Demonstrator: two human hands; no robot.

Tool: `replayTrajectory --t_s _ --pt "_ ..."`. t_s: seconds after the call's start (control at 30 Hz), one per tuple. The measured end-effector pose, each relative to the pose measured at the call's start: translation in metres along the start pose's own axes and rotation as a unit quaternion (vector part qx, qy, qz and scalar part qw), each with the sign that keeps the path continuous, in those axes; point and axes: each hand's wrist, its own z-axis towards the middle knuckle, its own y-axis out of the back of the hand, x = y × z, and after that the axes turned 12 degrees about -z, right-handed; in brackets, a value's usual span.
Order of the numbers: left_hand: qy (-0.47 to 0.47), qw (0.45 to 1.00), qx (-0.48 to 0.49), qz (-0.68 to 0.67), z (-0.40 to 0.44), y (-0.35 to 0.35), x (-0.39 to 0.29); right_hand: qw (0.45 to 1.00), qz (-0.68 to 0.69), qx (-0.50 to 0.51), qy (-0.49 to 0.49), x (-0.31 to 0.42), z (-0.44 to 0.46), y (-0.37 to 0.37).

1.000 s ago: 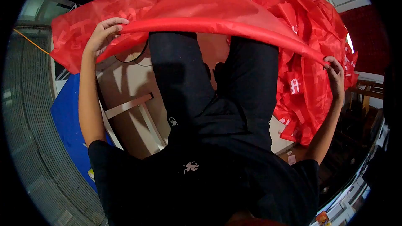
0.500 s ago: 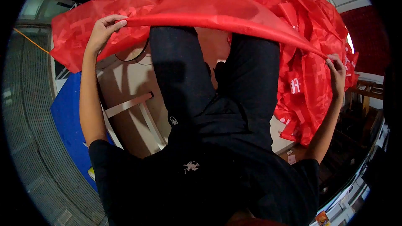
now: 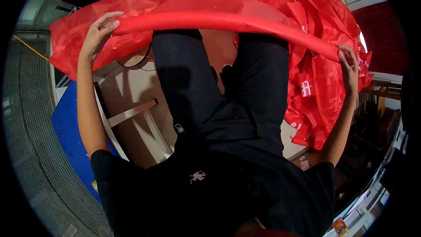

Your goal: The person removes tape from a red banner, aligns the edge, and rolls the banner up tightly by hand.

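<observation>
Red cloth (image 3: 219,4), its edge (image 3: 219,19) rounder than before, in fingertip grips of left hand (image 3: 96,38) and right hand (image 3: 350,66)

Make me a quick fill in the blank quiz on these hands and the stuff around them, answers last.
1. The cloth, held by the left hand and the right hand, is ____ in colour.
2. The lettering printed on it is ____.
3. Most of the crumpled part is bunched on the person's ____ side.
4. The blue surface is on the person's ____ side.

Missing words: red; white; right; left.
</observation>
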Motion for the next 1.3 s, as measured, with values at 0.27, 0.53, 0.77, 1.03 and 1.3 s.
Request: replayTrajectory --t_s 0.27,0.53,0.77,1.03,1.3 --pt "0.05 0.993 0.073 0.076 -0.007 0.005 0.003 0.997 0.064 0.034 -0.005 -0.012 -0.005 0.003" --pt "0.075 0.988 0.073 0.113 0.0 0.01 0.006 0.992 0.076 0.09 -0.039 -0.009 -0.002 0.015" --pt "0.06 0.99 0.118 0.05 -0.002 0.013 0.007 0.997 -0.009 0.076 -0.022 0.008 -0.002 0.01" --pt "0.063 0.988 0.133 0.046 -0.006 0.011 0.002 0.997 -0.01 0.071 -0.015 0.004 0.004 0.007" --pt "0.063 0.985 0.117 0.107 -0.004 0.006 0.002 0.996 -0.045 0.007 0.08 -0.004 0.005 0.002"
